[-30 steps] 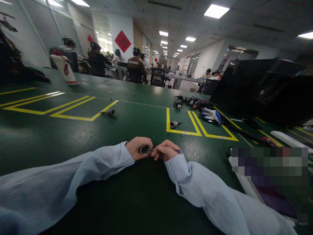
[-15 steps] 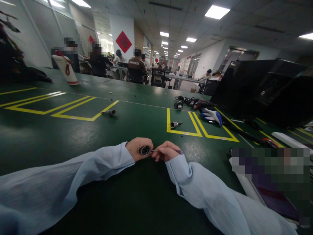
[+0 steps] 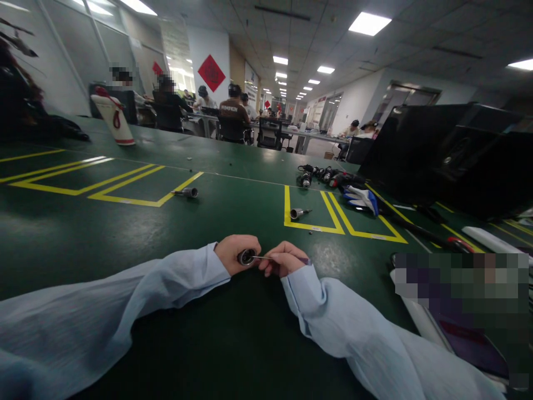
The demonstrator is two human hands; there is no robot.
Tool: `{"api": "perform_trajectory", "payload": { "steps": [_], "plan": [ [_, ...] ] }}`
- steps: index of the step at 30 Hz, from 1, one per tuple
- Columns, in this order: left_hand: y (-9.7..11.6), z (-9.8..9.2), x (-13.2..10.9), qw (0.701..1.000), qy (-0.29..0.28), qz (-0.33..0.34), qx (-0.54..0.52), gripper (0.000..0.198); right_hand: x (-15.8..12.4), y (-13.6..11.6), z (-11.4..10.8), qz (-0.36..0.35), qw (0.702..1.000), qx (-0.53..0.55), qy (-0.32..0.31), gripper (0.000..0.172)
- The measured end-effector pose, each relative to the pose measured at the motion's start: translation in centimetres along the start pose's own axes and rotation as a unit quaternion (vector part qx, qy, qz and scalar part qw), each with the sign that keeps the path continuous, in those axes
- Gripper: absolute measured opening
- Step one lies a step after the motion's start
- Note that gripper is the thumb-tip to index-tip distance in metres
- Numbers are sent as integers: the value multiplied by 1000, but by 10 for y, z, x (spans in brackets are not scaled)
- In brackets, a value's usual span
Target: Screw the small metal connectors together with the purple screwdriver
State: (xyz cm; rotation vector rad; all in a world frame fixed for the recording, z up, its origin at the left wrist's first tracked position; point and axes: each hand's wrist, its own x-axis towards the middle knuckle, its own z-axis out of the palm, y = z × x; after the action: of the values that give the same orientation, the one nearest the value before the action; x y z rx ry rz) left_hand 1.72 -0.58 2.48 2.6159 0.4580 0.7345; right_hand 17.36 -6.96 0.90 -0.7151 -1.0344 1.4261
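Wrapped round a hollow metal cylinder (image 3: 246, 256), my left hand (image 3: 234, 249) is closed, and the cylinder's round open end faces right. My right hand (image 3: 285, 259) pinches a thin screwdriver (image 3: 264, 258) with a purplish handle end showing past the palm. Its slim shaft points left, and the tip reaches the cylinder's mouth; how deep it sits I cannot tell. Two similar metal cylinders with thin stems lie beyond my hands: one cylinder (image 3: 296, 214) inside a yellow-taped box, another cylinder (image 3: 191, 192) by a tape line at the left.
On the green table (image 3: 245, 211), a tiny dark part (image 3: 310, 233) lies beyond my right hand. Farther right are blue-white gloves (image 3: 361, 199), black cabled tools (image 3: 320, 173) and a large black monitor (image 3: 433, 155). A white cup (image 3: 114, 119) stands far left. People sit at desks behind.
Both hands keep almost the same place and grip. The screwdriver's shaft and the cylinder have shifted only very slightly.
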Motion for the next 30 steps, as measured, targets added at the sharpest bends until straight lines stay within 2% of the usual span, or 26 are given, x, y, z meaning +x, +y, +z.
{"api": "perform_trajectory", "payload": {
  "steps": [3, 6, 10, 14, 16, 22, 27, 30],
  "plan": [
    [-1, 1, 0, 999, 14, 3, -29, 13, 2, 2, -3, -3, 998, 48, -27, 5],
    [-1, 1, 0, 999, 22, -3, -40, 15, 2, 3, -2, -22, 998, 56, -28, 5],
    [0, -1, -1, 999, 21, -21, -34, 14, -3, 1, 2, -59, 997, -44, 23, 6],
    [0, -1, -1, 999, 13, -40, -11, 8, -7, 0, 5, -76, 983, -153, 62, 7],
    [0, -1, 0, 998, 15, -56, 5, 10, -6, 0, 5, -64, 987, -137, 57, 6],
    [2, -1, 2, 996, 10, -93, 5, 14, 3, 2, -3, -15, 999, 32, -3, 4],
    [1, 0, 2, 997, 24, -57, -42, 14, 3, 1, -3, 7, 997, 75, -20, 3],
    [1, 1, 1, 998, 31, -35, -49, 13, 1, 1, -2, -13, 998, 59, -14, 5]
  ]
}}
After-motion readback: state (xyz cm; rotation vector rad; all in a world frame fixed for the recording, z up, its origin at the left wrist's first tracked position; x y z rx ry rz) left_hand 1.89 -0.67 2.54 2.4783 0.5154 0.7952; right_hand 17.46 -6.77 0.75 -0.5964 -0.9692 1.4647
